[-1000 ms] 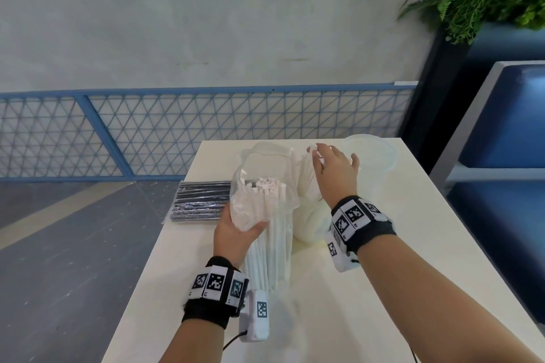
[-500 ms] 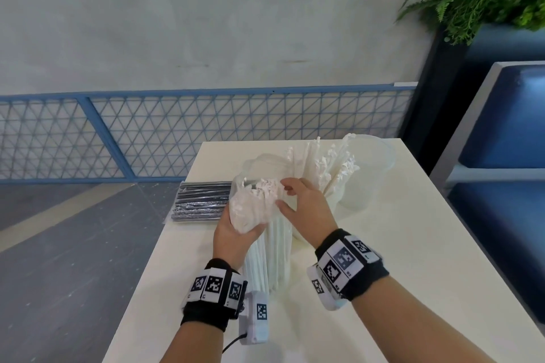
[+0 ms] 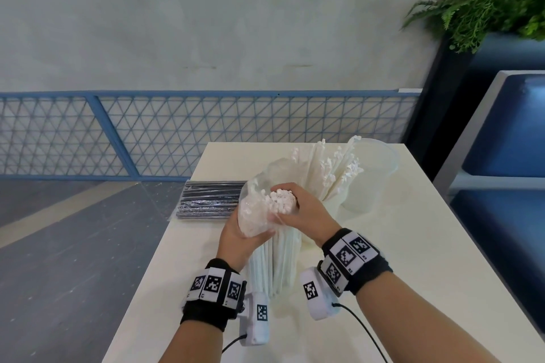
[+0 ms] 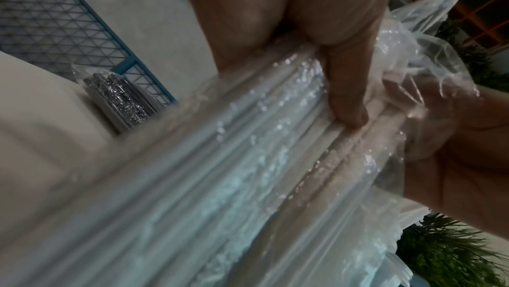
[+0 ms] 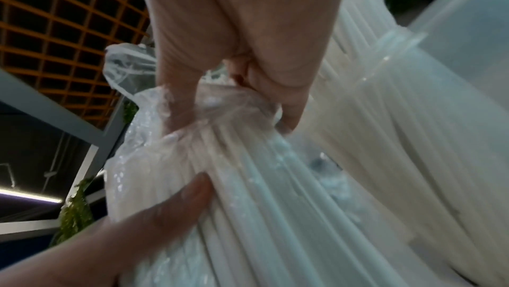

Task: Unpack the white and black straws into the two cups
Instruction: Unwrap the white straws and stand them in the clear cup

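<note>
My left hand (image 3: 242, 234) grips a clear plastic bag of white straws (image 3: 272, 262) standing upright on the table, thumb pressed into the plastic (image 4: 347, 93). My right hand (image 3: 295, 209) reaches into the bag's open mouth, its fingers curled round a bunch of white straw tops (image 3: 280, 200); the right wrist view shows the same grip on the white straws (image 5: 248, 172). Just behind stands a translucent cup (image 3: 330, 209) holding several white straws (image 3: 333, 171). A second translucent cup (image 3: 376, 177) stands beside it at the right. A sealed pack of black straws (image 3: 211, 199) lies at the left.
The white table (image 3: 398, 274) has its left edge close to the black pack, over a grey floor. A blue mesh fence (image 3: 147, 132) runs behind, with a plant (image 3: 486, 0) and a blue seat (image 3: 507, 132) at the right.
My right hand left the cup, where white straws now stand, came back to the bag and closed round a bunch of straw tops. The left hand kept holding the bag.
</note>
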`<control>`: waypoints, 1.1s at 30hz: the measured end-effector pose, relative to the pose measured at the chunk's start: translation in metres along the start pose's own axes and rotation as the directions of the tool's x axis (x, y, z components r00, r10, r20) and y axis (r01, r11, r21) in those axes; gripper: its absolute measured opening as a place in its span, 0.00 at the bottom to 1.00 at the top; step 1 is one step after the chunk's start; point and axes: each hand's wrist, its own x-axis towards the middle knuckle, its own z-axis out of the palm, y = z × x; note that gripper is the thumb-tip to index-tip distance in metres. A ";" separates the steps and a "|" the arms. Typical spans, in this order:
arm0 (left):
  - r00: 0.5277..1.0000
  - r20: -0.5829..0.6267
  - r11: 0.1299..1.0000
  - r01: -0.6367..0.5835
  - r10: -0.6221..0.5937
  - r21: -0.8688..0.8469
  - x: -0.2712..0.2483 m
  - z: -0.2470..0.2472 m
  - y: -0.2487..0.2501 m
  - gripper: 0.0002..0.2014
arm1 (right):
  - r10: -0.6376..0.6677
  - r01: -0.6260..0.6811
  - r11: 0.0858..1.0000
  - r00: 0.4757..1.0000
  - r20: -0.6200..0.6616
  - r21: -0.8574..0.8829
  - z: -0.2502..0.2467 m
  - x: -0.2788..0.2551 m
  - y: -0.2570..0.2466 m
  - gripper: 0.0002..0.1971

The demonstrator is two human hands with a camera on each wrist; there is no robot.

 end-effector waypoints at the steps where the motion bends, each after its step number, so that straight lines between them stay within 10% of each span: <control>1: 1.000 -0.007 1.000 0.002 -0.002 0.004 0.000 0.000 0.000 0.39 | 0.017 -0.017 0.999 1.000 -0.004 0.032 0.000 -0.001 0.002 0.25; 26: 0.991 -0.080 0.978 0.116 -0.103 0.173 0.009 0.003 -0.003 0.31 | -0.154 0.321 0.923 0.816 -0.557 0.215 -0.035 0.013 -0.064 0.08; 33: 0.983 -0.155 0.982 0.119 -0.096 0.146 0.007 0.007 -0.001 0.26 | -0.114 0.247 0.899 0.929 -0.353 0.360 -0.032 0.000 -0.051 0.15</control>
